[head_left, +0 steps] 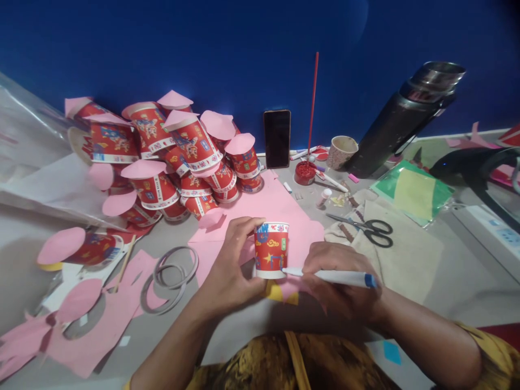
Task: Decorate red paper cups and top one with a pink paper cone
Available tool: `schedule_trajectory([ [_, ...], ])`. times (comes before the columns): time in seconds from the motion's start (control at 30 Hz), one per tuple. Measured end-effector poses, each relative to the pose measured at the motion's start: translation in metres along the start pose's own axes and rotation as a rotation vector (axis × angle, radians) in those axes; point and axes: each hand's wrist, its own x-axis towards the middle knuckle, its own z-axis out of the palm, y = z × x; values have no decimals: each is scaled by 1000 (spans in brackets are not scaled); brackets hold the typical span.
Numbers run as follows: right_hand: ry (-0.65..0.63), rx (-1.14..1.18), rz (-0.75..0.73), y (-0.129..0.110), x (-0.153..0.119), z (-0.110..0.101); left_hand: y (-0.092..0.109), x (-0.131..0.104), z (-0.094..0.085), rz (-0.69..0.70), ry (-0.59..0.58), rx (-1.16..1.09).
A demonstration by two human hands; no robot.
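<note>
A red paper cup (pixel 271 244) with a white rim and printed figures is gripped by my left hand (pixel 233 265), thumb at its lower edge and fingers near the top. My right hand (pixel 343 271) is closed around a white marker (pixel 337 277) with a blue end. The marker's tip meets the cup low on its right side. Beneath the cup lie pink paper (pixel 260 211) and a yellow scrap (pixel 274 292).
Stacked red cups (pixel 148 184) with pink paper tops stand at the left. A phone (pixel 277 139) leans on the blue wall. Scissors (pixel 371 228), a black flask (pixel 406 114) and a power strip (pixel 493 227) are on the right. Grey rings (pixel 174 276) lie beside pink cutouts (pixel 101 330).
</note>
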Motion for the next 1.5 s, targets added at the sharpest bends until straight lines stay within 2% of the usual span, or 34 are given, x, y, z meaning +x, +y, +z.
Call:
schedule_trajectory([
  [0.17,36,77,9,2,-2,2,0,1,0,47,12,93],
  [0.33,8,89,-15,5,-6,6,0,2,3,56,19,110],
  [0.6,4,72,-41,8,-11,9,1,1,5,33,23,44],
  [0.93,40,-19,-22,2,-5,1,-3,-3,5,-22,12,-70],
  [1.1,75,11,2,3,-4,1,0,0,5,21,15,13],
  [1.23,3,8,12,4,-5,1,1,1,6,48,2,63],
  [1.5,34,14,-46,8,-9,8,3,-1,7,50,-10,69],
])
